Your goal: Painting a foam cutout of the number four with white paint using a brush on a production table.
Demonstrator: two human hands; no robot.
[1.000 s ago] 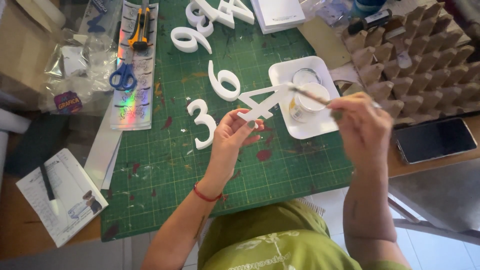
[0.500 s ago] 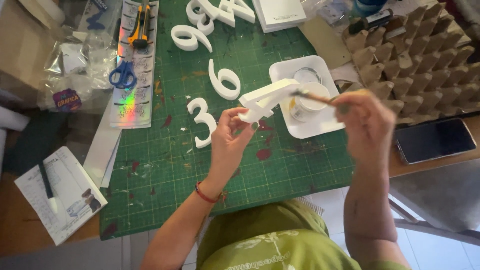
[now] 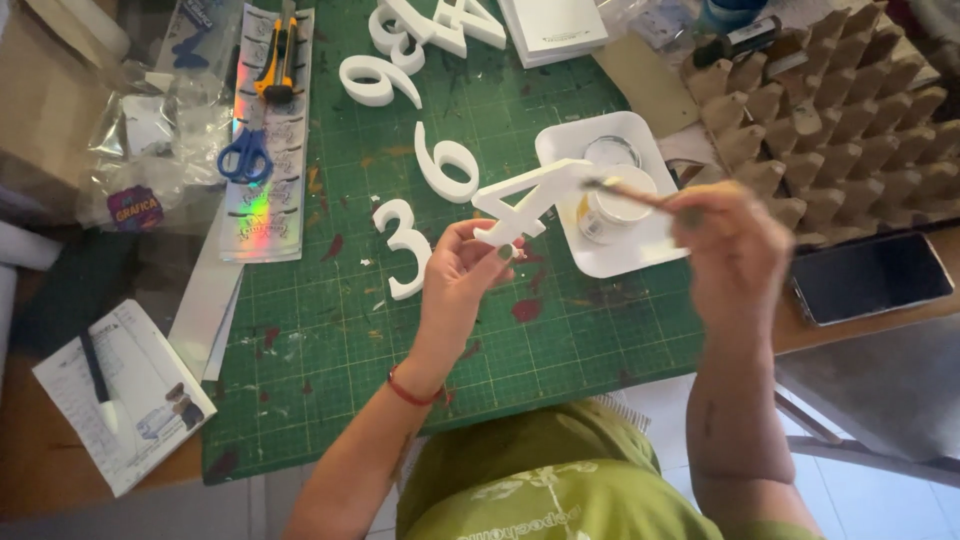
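My left hand point(image 3: 462, 275) holds a white foam number four point(image 3: 530, 200) by its lower end, lifted above the green cutting mat point(image 3: 340, 330). My right hand point(image 3: 735, 245) grips a thin paintbrush point(image 3: 640, 193), and the brush tip touches the upper right edge of the four. Behind the four sits a white square tray point(image 3: 610, 262) with a small paint jar point(image 3: 612, 205) and a round lid point(image 3: 611, 152). A white foam three point(image 3: 404, 248) lies just left of my left hand, with a six point(image 3: 445, 163) above it.
More white foam shapes point(image 3: 385, 65) lie at the mat's far end. Blue scissors point(image 3: 245, 152) and a yellow utility knife point(image 3: 277, 55) rest on a holographic sheet at left. A cardboard egg tray point(image 3: 840, 110) and a dark phone point(image 3: 870, 278) are on the right. A booklet with a pen point(image 3: 120, 390) lies bottom left.
My left hand has turned the four, from flat-faced to edge-on and back to face up. The brush has come from the tray to the four's upper right edge.
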